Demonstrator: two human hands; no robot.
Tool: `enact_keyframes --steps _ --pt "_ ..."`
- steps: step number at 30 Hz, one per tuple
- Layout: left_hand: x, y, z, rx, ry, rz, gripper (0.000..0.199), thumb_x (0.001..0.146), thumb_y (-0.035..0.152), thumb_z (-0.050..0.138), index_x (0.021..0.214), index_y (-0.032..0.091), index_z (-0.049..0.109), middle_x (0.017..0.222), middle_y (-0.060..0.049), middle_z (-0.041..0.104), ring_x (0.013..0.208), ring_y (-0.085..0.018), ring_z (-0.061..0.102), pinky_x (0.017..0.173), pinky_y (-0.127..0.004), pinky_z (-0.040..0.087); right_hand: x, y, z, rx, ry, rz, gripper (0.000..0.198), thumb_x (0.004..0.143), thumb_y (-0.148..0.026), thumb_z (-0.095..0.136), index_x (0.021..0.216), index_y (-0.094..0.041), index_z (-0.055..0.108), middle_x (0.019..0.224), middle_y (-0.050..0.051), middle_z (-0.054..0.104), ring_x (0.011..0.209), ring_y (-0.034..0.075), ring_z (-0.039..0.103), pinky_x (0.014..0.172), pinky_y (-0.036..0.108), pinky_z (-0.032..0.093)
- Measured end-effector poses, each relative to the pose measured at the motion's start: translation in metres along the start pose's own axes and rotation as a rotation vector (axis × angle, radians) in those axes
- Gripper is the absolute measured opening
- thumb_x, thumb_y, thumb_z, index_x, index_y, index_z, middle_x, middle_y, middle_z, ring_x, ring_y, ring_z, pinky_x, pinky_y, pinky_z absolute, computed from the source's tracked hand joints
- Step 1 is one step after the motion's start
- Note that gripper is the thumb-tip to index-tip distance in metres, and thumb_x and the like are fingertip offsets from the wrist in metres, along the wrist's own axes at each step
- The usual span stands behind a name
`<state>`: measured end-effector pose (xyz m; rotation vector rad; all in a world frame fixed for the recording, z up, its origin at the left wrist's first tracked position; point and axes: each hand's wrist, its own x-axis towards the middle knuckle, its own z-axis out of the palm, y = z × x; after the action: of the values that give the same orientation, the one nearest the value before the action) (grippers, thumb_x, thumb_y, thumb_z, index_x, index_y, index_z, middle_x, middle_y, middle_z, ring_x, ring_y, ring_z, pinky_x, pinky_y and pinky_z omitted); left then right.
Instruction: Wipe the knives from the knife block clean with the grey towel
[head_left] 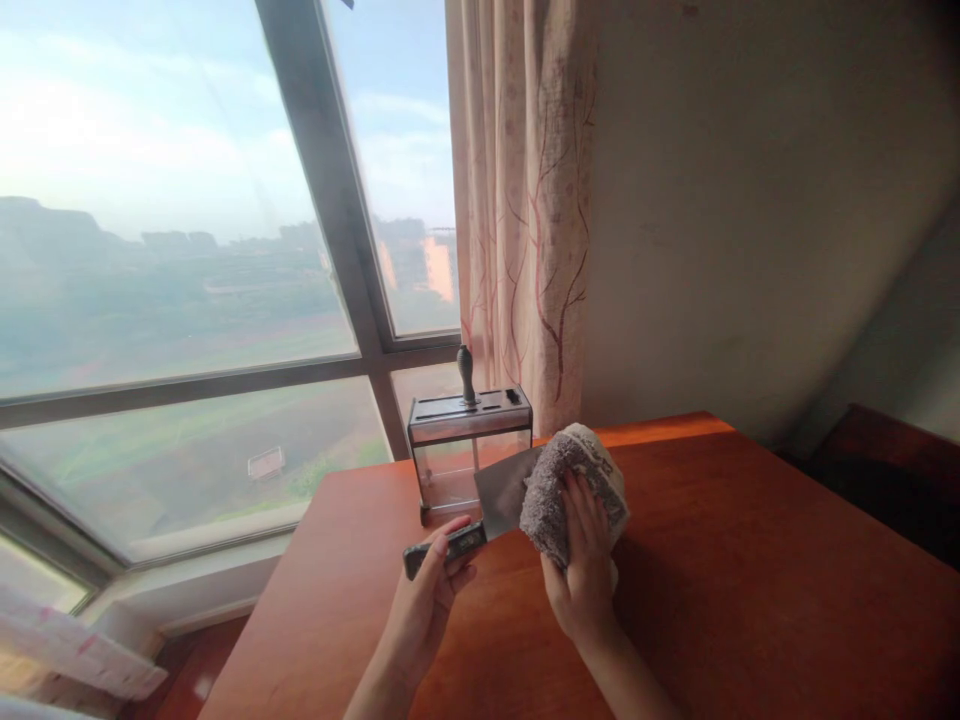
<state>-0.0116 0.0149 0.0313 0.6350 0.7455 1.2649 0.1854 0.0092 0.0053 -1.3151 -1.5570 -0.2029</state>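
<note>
My left hand [439,580] is closed round the black handle of a cleaver [501,497], whose broad grey blade points up and to the right over the table. My right hand [585,560] grips a fluffy grey and white cloth [551,500] and presses it against the far part of the blade, hiding the blade's end. Just behind the cleaver stands a knife block [472,425] with clear sides and a metal top with slots. One dark-handled tool [466,375] is upright in that block; its lower part is hard to make out.
The reddish-brown wooden table [360,620] extends under both hands, its far edge near the window [187,390]. A patterned beige curtain [555,220] hangs behind the block. To the right is a plain wall [750,220], with a dark wooden piece of furniture [885,450] beyond the table.
</note>
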Motion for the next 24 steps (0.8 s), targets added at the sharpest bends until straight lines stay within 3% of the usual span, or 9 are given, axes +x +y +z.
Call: enact_keyframes --steps 6,9,16,24 --pt "0.000 -0.004 0.008 0.079 -0.008 0.014 0.042 0.076 0.040 0.072 0.111 0.016 0.070 0.106 -0.011 0.073 0.098 -0.027 0.066 0.082 -0.034 0.051 -0.011 -0.040 -0.001 0.017 -0.351 -0.230 0.078 0.074 -0.023 0.052 0.147 -0.011 0.026 0.155 0.011 0.027 0.142 0.035 0.019 0.113 0.060 0.016" --pt "-0.001 -0.003 0.010 0.103 0.006 0.021 0.043 0.076 0.039 0.071 0.112 0.015 0.069 0.105 -0.010 0.074 0.099 -0.027 0.065 0.083 -0.034 0.051 -0.011 -0.048 -0.002 0.018 -0.406 -0.296 0.081 0.071 -0.024 0.053 0.147 -0.011 0.027 0.156 0.010 0.025 0.142 0.033 0.019 0.115 0.056 0.014" --pt "0.000 -0.009 0.004 0.022 -0.049 -0.015 0.034 0.077 0.035 0.072 0.104 0.015 0.072 0.100 -0.012 0.074 0.086 -0.023 0.068 0.073 -0.029 0.051 0.005 -0.025 -0.008 -0.067 -0.253 -0.201 0.073 0.077 -0.028 0.051 0.145 -0.013 0.030 0.152 0.011 0.033 0.140 0.033 0.025 0.113 0.056 0.019" --pt "-0.003 -0.006 -0.001 0.045 -0.085 -0.028 0.033 0.079 0.035 0.070 0.105 0.016 0.071 0.104 -0.015 0.073 0.096 -0.027 0.068 0.071 -0.028 0.050 0.016 0.020 -0.017 -0.126 0.060 -0.008 0.060 0.083 -0.029 0.051 0.141 -0.018 0.037 0.145 0.013 0.043 0.136 0.034 0.035 0.110 0.060 0.025"
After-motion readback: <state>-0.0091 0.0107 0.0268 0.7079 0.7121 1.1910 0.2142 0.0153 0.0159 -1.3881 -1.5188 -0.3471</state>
